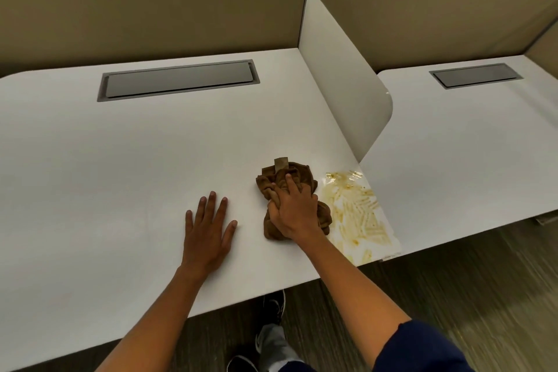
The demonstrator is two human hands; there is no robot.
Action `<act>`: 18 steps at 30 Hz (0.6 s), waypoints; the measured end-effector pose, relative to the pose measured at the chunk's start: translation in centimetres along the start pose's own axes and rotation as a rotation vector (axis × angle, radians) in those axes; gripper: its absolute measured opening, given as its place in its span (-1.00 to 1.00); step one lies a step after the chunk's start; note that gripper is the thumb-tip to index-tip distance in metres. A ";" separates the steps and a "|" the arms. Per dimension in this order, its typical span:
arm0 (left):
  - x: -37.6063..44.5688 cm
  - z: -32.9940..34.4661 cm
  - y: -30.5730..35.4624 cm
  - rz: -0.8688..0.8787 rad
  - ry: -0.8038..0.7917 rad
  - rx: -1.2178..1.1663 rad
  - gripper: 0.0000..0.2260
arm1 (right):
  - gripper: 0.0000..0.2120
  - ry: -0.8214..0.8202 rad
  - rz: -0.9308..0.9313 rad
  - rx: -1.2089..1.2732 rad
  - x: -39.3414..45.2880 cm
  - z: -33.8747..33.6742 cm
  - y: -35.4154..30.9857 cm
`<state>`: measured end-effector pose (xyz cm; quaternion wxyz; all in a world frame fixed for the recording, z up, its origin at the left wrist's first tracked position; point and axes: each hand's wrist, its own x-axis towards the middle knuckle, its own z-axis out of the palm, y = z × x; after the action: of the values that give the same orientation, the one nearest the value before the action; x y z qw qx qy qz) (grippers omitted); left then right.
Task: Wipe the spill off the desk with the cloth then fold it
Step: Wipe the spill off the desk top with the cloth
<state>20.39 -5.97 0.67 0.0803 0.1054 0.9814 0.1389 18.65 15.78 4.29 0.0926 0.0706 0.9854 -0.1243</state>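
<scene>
A crumpled brown cloth lies on the white desk near its right front corner. My right hand grips the bunched cloth from above, fingers curled into it. A yellowish smeared spill covers the desk's right edge, just right of the cloth and touching it. My left hand rests flat on the desk, fingers spread, a short way left of the cloth.
A white divider panel stands along the desk's right side, behind the spill. A grey cable hatch is set into the back of the desk. Another desk lies to the right. Tan partition walls close the back.
</scene>
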 end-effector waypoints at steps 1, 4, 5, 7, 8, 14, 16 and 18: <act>-0.3 0.0 0.0 -0.002 -0.002 -0.002 -0.30 | -0.49 -0.001 0.000 0.009 -0.7 0.2 0.0; -1.2 0.1 -0.1 -0.010 -0.002 -0.018 -0.35 | -0.48 0.023 -0.003 0.014 -3.4 0.9 -0.1; -1.4 0.1 -0.2 -0.014 0.000 -0.028 -0.36 | -0.47 0.033 -0.003 0.010 -4.4 1.2 -0.2; -1.7 0.2 -0.2 -0.020 0.013 -0.046 -0.37 | -0.42 0.058 0.011 0.001 -6.4 1.9 -0.1; -1.8 0.2 -0.1 -0.021 0.023 -0.053 -0.37 | -0.39 0.074 0.024 -0.002 -7.3 2.3 -0.1; -1.5 0.5 0.4 0.024 0.063 -0.045 -0.34 | -0.36 0.190 0.101 -0.010 -8.7 3.0 -0.1; -1.0 0.6 0.4 0.031 0.057 -0.040 -0.32 | -0.38 0.235 0.128 -0.010 -8.3 3.2 -0.1; -0.4 0.7 0.5 0.034 0.057 -0.016 -0.32 | -0.40 0.283 0.154 -0.010 -7.7 3.4 0.0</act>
<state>20.98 -5.45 0.22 0.0508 0.1173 0.9802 0.1510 26.69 13.98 2.62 -0.0375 0.1621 0.9809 -0.1007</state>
